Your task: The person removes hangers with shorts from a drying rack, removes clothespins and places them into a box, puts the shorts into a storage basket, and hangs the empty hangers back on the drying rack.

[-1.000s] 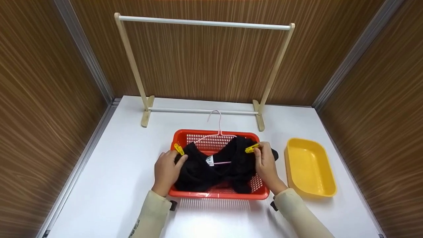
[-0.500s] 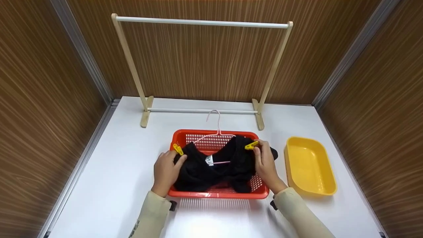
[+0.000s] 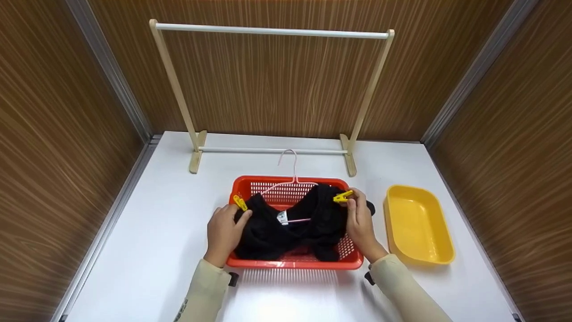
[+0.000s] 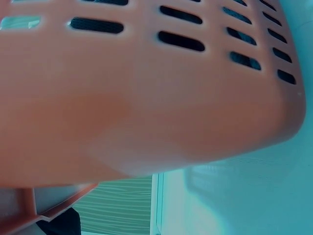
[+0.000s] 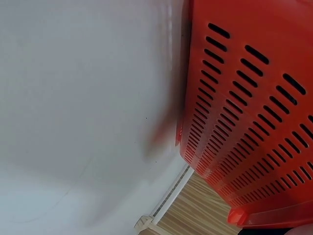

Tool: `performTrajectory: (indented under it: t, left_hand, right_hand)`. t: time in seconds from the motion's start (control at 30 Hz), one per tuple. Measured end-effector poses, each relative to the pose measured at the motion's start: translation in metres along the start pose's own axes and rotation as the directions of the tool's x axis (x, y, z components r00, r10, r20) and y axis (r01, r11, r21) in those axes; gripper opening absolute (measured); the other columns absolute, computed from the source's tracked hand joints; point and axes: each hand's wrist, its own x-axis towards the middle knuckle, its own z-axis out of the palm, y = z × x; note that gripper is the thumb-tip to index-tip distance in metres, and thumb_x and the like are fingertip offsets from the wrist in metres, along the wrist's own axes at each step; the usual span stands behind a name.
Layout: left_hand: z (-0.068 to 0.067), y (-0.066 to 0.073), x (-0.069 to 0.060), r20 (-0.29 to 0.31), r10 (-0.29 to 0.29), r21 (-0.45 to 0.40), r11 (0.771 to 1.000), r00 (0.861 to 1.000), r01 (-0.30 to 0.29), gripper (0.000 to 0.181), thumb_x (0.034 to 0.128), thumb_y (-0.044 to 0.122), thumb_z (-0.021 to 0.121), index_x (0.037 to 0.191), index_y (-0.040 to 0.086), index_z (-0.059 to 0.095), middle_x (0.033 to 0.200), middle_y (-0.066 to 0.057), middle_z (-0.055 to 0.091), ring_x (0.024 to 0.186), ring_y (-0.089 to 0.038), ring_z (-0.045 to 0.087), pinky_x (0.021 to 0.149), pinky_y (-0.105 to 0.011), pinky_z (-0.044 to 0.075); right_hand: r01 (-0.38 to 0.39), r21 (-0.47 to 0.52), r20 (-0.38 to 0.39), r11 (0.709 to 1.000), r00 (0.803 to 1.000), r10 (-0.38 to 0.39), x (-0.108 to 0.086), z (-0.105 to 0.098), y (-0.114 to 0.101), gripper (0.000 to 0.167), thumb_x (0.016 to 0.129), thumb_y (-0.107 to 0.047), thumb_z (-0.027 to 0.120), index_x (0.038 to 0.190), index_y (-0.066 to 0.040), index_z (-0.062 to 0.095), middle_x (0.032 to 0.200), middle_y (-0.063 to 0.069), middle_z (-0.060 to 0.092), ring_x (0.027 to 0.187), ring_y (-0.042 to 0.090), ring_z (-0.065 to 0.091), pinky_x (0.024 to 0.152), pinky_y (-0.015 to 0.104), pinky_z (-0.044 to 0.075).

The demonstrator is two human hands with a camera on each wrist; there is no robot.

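Observation:
A black garment [image 3: 268, 235] with a white label lies in the red basket [image 3: 295, 264], threaded on a pink hanger [image 3: 295, 172] whose hook sticks up past the basket's back rim. My left hand [image 3: 225, 230] is at the garment's left shoulder, its thumb and fingers pinching around the lower end of a yellow clothespin [image 3: 240, 203]. At the right shoulder my right hand [image 3: 359, 223] pinches another yellow clothespin [image 3: 343, 196], which points left onto the black cloth. Both wrist views show mostly the basket wall, and the left hand's exact contact is partly hidden.
Behind the basket stands a wooden rack with a white top bar [image 3: 272, 30] and a lower bar [image 3: 268, 150]. A yellow tray [image 3: 397, 237] is on the white table [image 3: 147, 232] to the right. Wood-grain panels [image 3: 277, 89] enclose the back and sides.
The right hand's clothespin has shifted slightly to the right against the garment. The left hand and the garment look nearly still. The head view has moved a little.

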Motion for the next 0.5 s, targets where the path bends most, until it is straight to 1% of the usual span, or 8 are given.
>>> performTrajectory:
  t: [0.07,0.2,0.23,0.27,0.3,0.33,0.43,0.5]
  left_hand:
    - [0.0001,-0.0005,-0.0007,-0.004,0.005,0.000,1.000,1.000,-0.005,0.037,0.0980,0.045,0.069,0.099,0.008,0.069,0.090,-0.007,0.069,0.078,-0.025,0.052,0.074,-0.037,0.041]
    - [0.0001,-0.0021,-0.0020,-0.029,0.041,0.006,0.999,0.999,-0.041,0.037,0.0973,0.044,0.070,0.094,0.008,0.068,0.085,-0.007,0.067,0.075,-0.026,0.052,0.070,-0.038,0.041]
    - [0.0001,-0.0023,-0.0024,-0.036,0.049,0.009,0.999,0.998,-0.049,0.037,0.0970,0.044,0.071,0.093,0.008,0.067,0.084,-0.007,0.067,0.074,-0.026,0.052,0.069,-0.038,0.041]
    - [0.0001,-0.0026,-0.0027,-0.042,0.057,0.011,0.998,0.998,-0.057,0.037,0.0969,0.044,0.071,0.091,0.008,0.067,0.082,-0.007,0.066,0.073,-0.027,0.051,0.069,-0.039,0.040]
    - [0.0001,-0.0027,-0.0027,-0.047,0.064,0.012,0.998,0.997,-0.064,0.037,0.0968,0.043,0.072,0.090,0.008,0.066,0.081,-0.007,0.065,0.072,-0.027,0.051,0.068,-0.039,0.040]
    - [0.0002,-0.0027,-0.0026,-0.050,0.064,0.009,0.998,0.997,-0.064,0.036,0.0966,0.043,0.072,0.090,0.008,0.066,0.081,-0.007,0.065,0.072,-0.027,0.051,0.068,-0.038,0.040]
    - [0.0004,-0.0025,-0.0020,-0.054,0.066,0.002,0.998,0.996,-0.066,0.037,0.0968,0.044,0.072,0.090,0.008,0.066,0.080,-0.007,0.064,0.072,-0.026,0.051,0.068,-0.038,0.039]
    - [0.0007,-0.0027,-0.0015,-0.054,0.065,-0.002,0.998,0.996,-0.065,0.037,0.0971,0.044,0.071,0.090,0.008,0.066,0.081,-0.007,0.065,0.072,-0.025,0.050,0.069,-0.038,0.039]
  right_hand:
    - [-0.006,-0.006,0.003,1.000,1.000,0.006,-0.0006,0.0004,0.0000,0.032,0.107,0.008,0.037,0.138,0.017,0.041,0.115,0.028,0.062,0.103,0.038,0.063,0.098,0.016,0.045]
    - [-0.002,-0.015,-0.004,1.000,1.000,0.001,-0.0013,0.0015,0.0006,0.031,0.107,0.009,0.038,0.136,0.018,0.044,0.114,0.028,0.062,0.101,0.039,0.064,0.094,0.036,0.052]
    - [0.003,-0.018,-0.005,1.000,1.000,-0.003,-0.0014,0.0017,0.0002,0.031,0.107,0.008,0.039,0.135,0.017,0.045,0.113,0.027,0.063,0.100,0.038,0.065,0.093,0.040,0.052]
    - [0.005,-0.023,-0.007,1.000,1.000,-0.005,-0.0014,0.0018,0.0006,0.030,0.107,0.008,0.040,0.135,0.016,0.046,0.112,0.025,0.063,0.099,0.037,0.066,0.091,0.042,0.052]
    - [0.008,-0.026,-0.004,1.000,1.000,-0.008,-0.0012,0.0018,0.0004,0.030,0.107,0.007,0.041,0.135,0.015,0.047,0.112,0.024,0.064,0.099,0.037,0.066,0.090,0.041,0.053]
    - [0.010,-0.032,0.000,0.999,1.000,-0.010,-0.0008,0.0017,0.0002,0.030,0.107,0.006,0.042,0.135,0.014,0.048,0.112,0.022,0.064,0.099,0.035,0.066,0.090,0.038,0.053]
    - [0.017,-0.048,0.012,0.999,1.000,-0.017,0.0005,0.0013,0.0008,0.030,0.108,0.002,0.044,0.136,0.011,0.049,0.112,0.017,0.065,0.099,0.030,0.066,0.092,0.021,0.050]
    - [0.025,-0.053,0.018,0.998,1.000,-0.024,0.0013,0.0011,0.0017,0.031,0.109,-0.001,0.044,0.136,0.011,0.049,0.112,0.016,0.065,0.099,0.029,0.066,0.092,0.014,0.046]
